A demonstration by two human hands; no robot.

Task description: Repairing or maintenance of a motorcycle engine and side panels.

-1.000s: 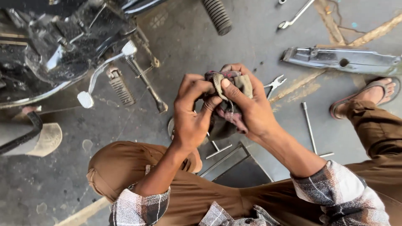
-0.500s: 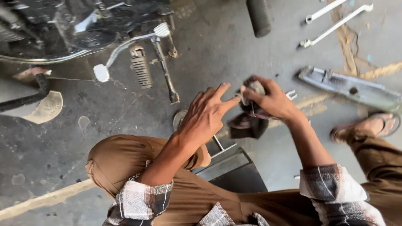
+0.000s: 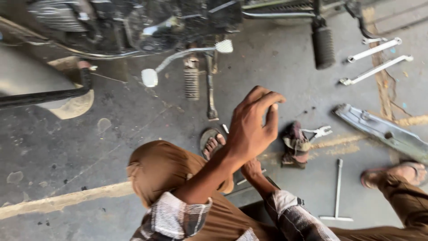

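My left hand (image 3: 254, 129) hovers in the middle of the view with bent, spread fingers and nothing in it. Just below it my right hand (image 3: 252, 169) is down near the floor beside my left sandalled foot (image 3: 213, 143); the left forearm partly hides it, so its grip is unclear. A dirty crumpled rag (image 3: 295, 146) lies on the concrete floor to the right of my left hand, touched by neither hand. A pair of pliers (image 3: 318, 131) lies against the rag's right side.
A motorcycle's underside (image 3: 147, 22) fills the top, with a ribbed footpeg (image 3: 191, 82), a pedal (image 3: 149, 77) and a black peg (image 3: 323, 44). Two long spanners (image 3: 376, 58), a metal cover (image 3: 383, 129) and a T-handle wrench (image 3: 337, 192) lie at the right. My right foot (image 3: 401, 173) is at the right edge.
Both hands held the rag a second ago, then only the right. The rag now lies on the floor, my left hand has lifted free and my right hand has dropped low.
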